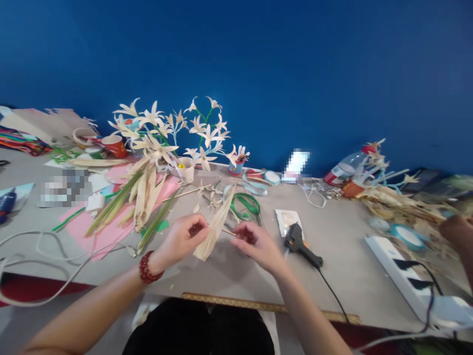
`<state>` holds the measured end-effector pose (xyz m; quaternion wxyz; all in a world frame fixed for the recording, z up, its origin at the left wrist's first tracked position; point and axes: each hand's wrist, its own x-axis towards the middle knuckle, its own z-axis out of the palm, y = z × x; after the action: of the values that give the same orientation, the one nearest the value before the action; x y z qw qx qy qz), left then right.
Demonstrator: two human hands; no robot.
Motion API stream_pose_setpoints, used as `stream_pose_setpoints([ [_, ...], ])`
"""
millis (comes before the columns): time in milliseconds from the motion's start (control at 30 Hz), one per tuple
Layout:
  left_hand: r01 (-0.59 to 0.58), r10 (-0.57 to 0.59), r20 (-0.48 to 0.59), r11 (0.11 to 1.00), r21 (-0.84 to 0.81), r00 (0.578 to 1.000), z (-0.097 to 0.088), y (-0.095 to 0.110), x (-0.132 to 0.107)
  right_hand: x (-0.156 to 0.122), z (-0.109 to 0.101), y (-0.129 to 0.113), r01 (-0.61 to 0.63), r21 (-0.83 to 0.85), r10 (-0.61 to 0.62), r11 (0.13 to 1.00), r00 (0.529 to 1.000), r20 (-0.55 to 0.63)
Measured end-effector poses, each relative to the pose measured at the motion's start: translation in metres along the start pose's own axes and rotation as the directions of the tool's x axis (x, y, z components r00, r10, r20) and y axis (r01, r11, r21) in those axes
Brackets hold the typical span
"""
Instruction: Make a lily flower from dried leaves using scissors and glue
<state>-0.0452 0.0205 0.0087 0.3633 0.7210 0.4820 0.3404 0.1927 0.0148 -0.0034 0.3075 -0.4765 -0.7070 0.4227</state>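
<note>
My left hand (186,237), with a red bead bracelet (148,267) on its wrist, pinches the edge of a pale dried corn husk (216,229). The husk stands tilted over the table, its wide end low and its narrow tip up and away. Just to its right is my right hand (256,242), with thumb and fingers curled together; what they hold, if anything, is too small to make out. A thin stick end shows by those fingertips. Behind that hand lies a roll of green ribbon (246,206). A black glue gun (303,245) rests to its right.
Pale husk flowers (151,116) stand in cups along the blue wall. Green and dry husks (148,197) lie on pink paper (79,227) at left. A white power strip (395,276) sits at right, near another person's hand (456,234). Cables cross both sides.
</note>
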Motion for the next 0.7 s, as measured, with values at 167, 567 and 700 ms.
stream_pose_setpoints([
  [167,-0.118,0.119,-0.063,0.993,0.017,0.991,0.011,0.005,0.007,0.013,0.026,-0.002,-0.058,0.350,0.054,0.935,0.998,0.022],
  [567,0.007,0.006,0.126,0.995,-0.104,0.992,0.025,-0.011,0.020,0.021,0.038,0.014,-0.034,0.433,0.066,0.901,0.996,-0.059],
  [700,0.018,-0.005,0.124,0.994,-0.108,0.992,0.030,-0.014,0.020,0.022,0.040,0.020,-0.009,0.384,0.043,0.923,0.996,-0.080],
])
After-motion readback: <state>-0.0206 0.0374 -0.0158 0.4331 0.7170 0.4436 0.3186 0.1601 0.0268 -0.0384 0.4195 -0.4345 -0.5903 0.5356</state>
